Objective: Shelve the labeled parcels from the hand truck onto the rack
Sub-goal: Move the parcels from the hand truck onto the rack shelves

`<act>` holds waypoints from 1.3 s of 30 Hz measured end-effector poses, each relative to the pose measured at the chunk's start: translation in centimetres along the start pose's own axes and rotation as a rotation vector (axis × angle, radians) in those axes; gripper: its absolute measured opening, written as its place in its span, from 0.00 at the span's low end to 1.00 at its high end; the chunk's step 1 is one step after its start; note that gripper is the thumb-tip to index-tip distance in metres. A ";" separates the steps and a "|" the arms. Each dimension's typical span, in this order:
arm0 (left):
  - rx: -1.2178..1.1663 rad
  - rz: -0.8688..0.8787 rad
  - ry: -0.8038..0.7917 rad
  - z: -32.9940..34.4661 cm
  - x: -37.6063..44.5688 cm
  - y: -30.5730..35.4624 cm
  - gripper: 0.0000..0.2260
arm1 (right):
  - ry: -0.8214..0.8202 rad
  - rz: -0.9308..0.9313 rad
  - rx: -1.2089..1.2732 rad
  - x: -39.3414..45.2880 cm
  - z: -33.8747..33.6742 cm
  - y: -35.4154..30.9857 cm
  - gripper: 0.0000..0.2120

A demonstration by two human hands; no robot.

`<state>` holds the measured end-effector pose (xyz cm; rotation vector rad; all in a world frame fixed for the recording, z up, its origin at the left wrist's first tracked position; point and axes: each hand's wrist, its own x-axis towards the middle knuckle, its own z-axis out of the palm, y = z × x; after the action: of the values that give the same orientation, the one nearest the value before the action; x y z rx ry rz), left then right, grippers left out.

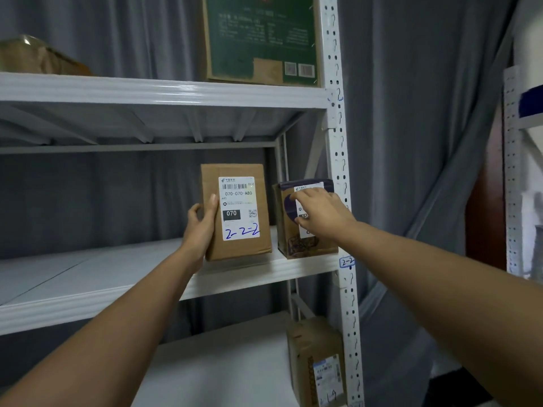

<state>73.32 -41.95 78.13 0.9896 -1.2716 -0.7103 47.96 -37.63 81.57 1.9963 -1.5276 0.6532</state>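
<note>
On middle shelf (164,277) | parcel (237,211) upright, label outward | left hand (201,223) grips it | right hand (321,211) relaxed

Plain brown parcel (238,211) with white label (238,207) bearing black barcode and blue handwriting, brown and dark purple patterned parcel (296,230) near the shelf's right edge, white rack (164,91), grey curtain (411,113), green-faced carton (261,36) above, brown box (316,362) below.

Grey curtain (411,142) behind, dark red wooden panel (484,230) at right, dim light
</note>
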 end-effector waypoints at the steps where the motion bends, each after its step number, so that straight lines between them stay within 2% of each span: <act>1: 0.005 -0.001 0.004 0.2 0.7 -0.5 0.41 | -0.003 0.002 -0.011 0.2 0.2 -0.1 0.21; 7: 0.064 -0.001 -0.058 2.4 2.8 -4.1 0.39 | -0.023 0.025 -0.032 0.7 1.6 0.1 0.23; 11: 0.080 0.065 -0.114 3.0 2.9 -5.3 0.46 | -0.029 0.048 -0.002 0.5 2.6 0.1 0.23; 13: 0.119 0.115 -0.149 3.1 2.8 -5.7 0.43 | -0.024 0.052 0.012 0.4 2.9 0.0 0.22; 18: 0.179 0.112 -0.183 2.9 3.2 -6.0 0.43 | -0.056 0.063 0.026 0.1 3.5 -0.2 0.21; 28: 0.222 0.107 -0.107 3.0 2.6 -5.6 0.38 | -0.111 0.081 0.016 -1.0 4.6 -0.7 0.20; 34: 0.327 0.231 -0.046 0.6 1.9 -3.7 0.36 | -0.153 0.090 0.067 -2.2 5.5 -2.0 0.17; 39: 0.430 0.438 -0.051 -0.5 0.7 -1.4 0.34 | -0.173 0.089 0.081 -3.3 6.0 -2.7 0.15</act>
<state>74.05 -43.04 77.20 0.9870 -1.6577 -0.1225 50.15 -38.76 74.65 2.1017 -1.7254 0.5994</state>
